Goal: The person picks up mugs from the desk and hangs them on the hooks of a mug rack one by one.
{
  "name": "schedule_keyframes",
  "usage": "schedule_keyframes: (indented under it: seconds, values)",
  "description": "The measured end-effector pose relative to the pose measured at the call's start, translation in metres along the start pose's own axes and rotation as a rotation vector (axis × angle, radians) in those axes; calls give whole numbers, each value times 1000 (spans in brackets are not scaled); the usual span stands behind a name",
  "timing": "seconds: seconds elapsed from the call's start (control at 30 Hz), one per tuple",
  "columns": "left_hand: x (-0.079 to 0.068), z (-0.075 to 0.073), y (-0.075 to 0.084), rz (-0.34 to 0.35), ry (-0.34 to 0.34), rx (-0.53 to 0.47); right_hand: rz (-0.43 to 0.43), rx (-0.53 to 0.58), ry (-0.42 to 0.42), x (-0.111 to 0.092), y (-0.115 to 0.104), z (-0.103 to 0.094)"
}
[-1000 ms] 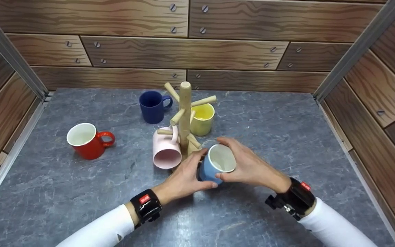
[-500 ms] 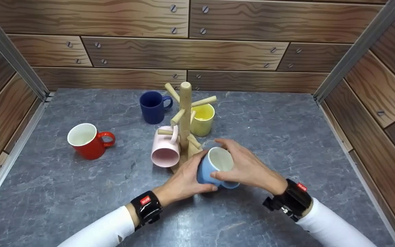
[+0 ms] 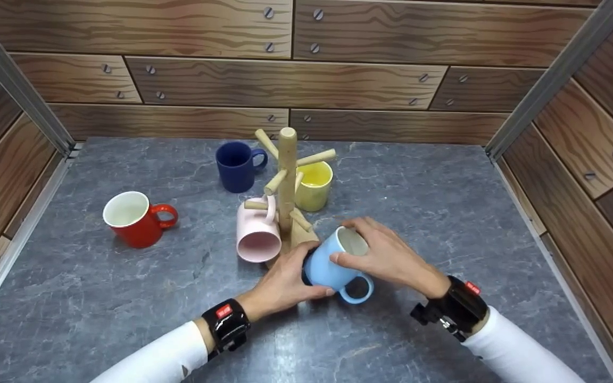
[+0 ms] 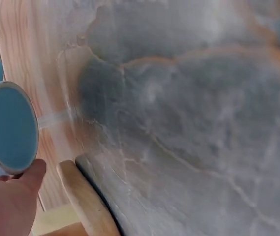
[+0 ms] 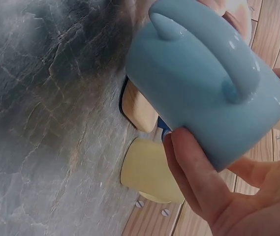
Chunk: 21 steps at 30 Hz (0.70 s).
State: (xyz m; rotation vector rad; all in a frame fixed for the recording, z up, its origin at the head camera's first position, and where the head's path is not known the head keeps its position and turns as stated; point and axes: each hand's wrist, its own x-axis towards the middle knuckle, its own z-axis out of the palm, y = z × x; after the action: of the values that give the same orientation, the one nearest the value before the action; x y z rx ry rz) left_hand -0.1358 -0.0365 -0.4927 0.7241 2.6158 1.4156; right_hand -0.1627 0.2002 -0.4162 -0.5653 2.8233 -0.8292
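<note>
Both hands hold a light blue mug, tilted with its white inside facing up and right and its handle toward the person. My left hand grips the mug near its base from the left. At the rim, my right hand holds it between thumb and fingers. In the left wrist view the flat bottom of the blue mug shows, clear of the table. Just behind the hands stands a wooden mug tree with several pegs. A pink mug hangs by its handle on a lower left peg, mouth toward the person.
A red mug with a white inside stands on the left of the grey marbled table. Behind the mug tree are a dark blue mug and a yellow mug. Wood-patterned walls enclose the table at the back and sides.
The blue mug has been turned and tilted between the hands, so its handle, hidden at first, now shows at the front right. The pink mug swayed slightly on its peg.
</note>
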Motion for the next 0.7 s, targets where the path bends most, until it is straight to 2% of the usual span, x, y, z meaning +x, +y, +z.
schedule_keyframes:
  seconds: [0.13, 0.2, 0.3, 0.4, 0.53, 0.7]
  values:
    - [1, -2, -3, -45, 15, -79, -22, 54, -48, 2, 3, -6]
    - [3, -3, -5, -70, -4, -176, -54, 111, -88, 4, 5, -10]
    - [4, -4, -9, -97, -57, -375, -116, 217, -166, 7, 11, -15]
    - [4, -7, -12, -128, -103, -533, -139, 308, -240, 10, 17, -19]
    - [5, -10, -11, -147, -130, -610, -94, 390, -288, 13, 19, -21]
    - [4, -11, -9, -159, -117, -635, 25, 481, -256, 18, 19, -19]
